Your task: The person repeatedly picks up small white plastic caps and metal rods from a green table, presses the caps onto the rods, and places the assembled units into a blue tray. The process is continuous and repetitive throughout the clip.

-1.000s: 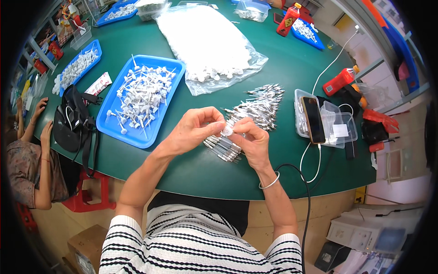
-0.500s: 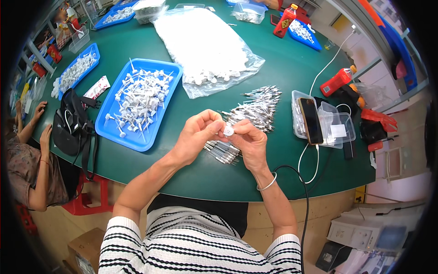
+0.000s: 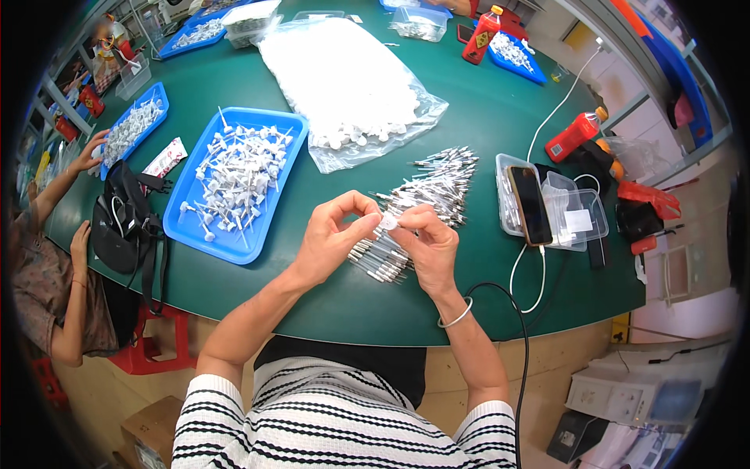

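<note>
Between my fingertips, over the table, is a small white plastic cap [image 3: 388, 222]. My left hand [image 3: 334, 241] pinches it from one side, thumb against forefinger. From the other side my right hand [image 3: 430, 244] grips it with bent fingers; whether a rod is fixed in it I cannot make out. Just beyond and beneath my hands lies a heap of thin metal rods [image 3: 437, 187], partly hidden by them. To the left, a blue tray [image 3: 233, 255] holds many white-headed pieces with thin stems. A large clear bag [image 3: 344, 78] of white caps lies farther back.
At right, a phone [image 3: 530, 205] rests on clear plastic boxes [image 3: 598, 223], with white cables beside it. A red bottle [image 3: 574, 137] lies behind them. A black bag [image 3: 125, 227] sits at left, near a co-worker's arm [image 3: 74, 281]. Another blue tray [image 3: 166, 102] stands beyond.
My hands stay close together on the white cap, with slight finger movement. The co-worker at left has reached one hand forward to the far-left blue tray.
</note>
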### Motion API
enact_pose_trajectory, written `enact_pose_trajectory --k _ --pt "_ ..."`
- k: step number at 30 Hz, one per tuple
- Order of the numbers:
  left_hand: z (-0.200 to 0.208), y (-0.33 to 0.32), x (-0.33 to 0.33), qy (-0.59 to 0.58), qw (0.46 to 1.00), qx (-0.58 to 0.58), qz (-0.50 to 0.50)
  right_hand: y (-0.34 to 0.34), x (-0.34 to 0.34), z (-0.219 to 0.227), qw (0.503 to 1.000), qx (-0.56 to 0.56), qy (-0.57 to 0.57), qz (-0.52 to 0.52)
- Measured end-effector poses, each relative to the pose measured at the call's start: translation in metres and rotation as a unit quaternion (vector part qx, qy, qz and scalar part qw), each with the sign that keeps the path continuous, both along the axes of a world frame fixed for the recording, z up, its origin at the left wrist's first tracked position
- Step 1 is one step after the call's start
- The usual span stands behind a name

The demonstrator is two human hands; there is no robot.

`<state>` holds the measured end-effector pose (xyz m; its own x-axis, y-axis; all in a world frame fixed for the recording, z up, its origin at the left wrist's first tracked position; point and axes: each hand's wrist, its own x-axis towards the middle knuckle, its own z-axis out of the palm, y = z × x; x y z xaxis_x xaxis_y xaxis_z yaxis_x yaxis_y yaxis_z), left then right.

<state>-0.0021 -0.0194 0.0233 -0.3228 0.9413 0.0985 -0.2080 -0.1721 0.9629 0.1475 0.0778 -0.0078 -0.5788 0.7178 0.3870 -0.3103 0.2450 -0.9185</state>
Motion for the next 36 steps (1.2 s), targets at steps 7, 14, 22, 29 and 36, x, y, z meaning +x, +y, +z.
enact_pose_trajectory --k 7,14,22,29,36 --pt "-0.015 0.0 -0.004 -0.142 0.989 -0.022 -0.047 -0.001 -0.002 -0.002 1.0 -0.016 0.002 0.019" --pt "-0.006 -0.003 -0.006 -0.177 0.98 -0.02 -0.084 -0.005 -0.002 0.003 0.992 -0.119 0.024 0.039" --pt "-0.004 -0.006 -0.002 -0.08 0.986 -0.035 -0.141 -0.006 -0.001 0.001 0.994 -0.088 0.011 0.064" --pt "0.011 -0.005 -0.03 0.139 0.984 0.016 0.113 0.002 0.002 0.008 0.997 -0.069 -0.016 -0.02" --pt "0.028 -0.055 -0.138 0.613 0.658 -0.119 0.421 0.01 0.004 0.012 0.993 -0.059 0.015 -0.097"
